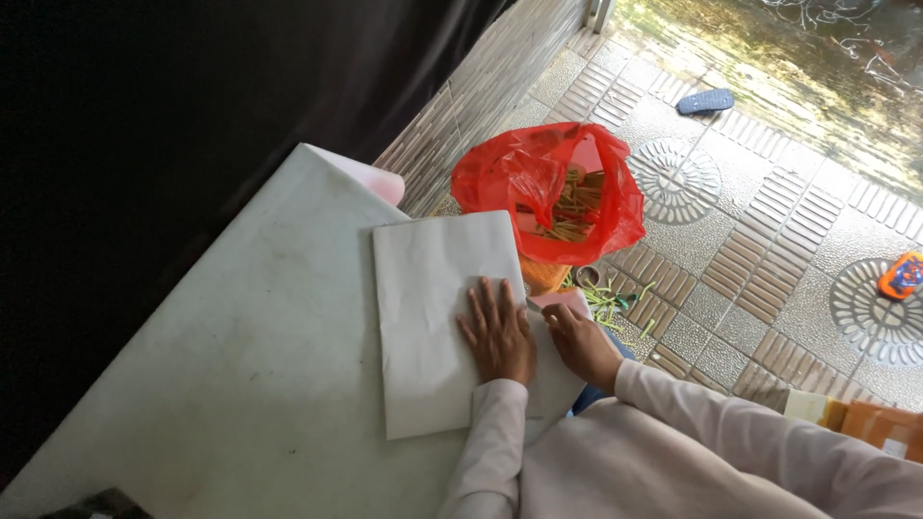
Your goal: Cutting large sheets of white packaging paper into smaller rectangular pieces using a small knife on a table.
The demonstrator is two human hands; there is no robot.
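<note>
- While both arms in pale sleeves [692, 452] reach in from the lower right, the left hand [498, 334] lies flat, palm down, on the paper [428, 317], fingers straight and slightly spread, pointing away from the body.
- The right hand [582, 344] sits just beside it at the paper's right edge, fingers curled and close together on that edge; whether they pinch the sheet or only press it, I cannot tell.
- The paper is a pale, rectangular, folded sheet lying on the table [221, 384], near the table's right side, its long edges running away from the person.
- The table is off-white, smudged, with a rounded far corner; a pinkish bit [385, 181] shows at that corner.
- Just past the paper's far right corner, down on the floor [769, 240], stands an open red bag [548, 187] with thin yellowish sticks [572, 207] inside.
- Below the bag, near the right hand, small green scraps [606, 303] lie on the patterned tiles, beside an orange thing [543, 276] partly hidden by the table edge.
- At the right edge sits a brown box [880, 428], close to the right sleeve.
- Farther off, an orange-and-blue toy [902, 276] lies on a round tile pattern.
- Farthest, a dark blue sandal [705, 101] rests near wet ground.
- A dark curtain [192, 96] fills the upper left beyond the table.
</note>
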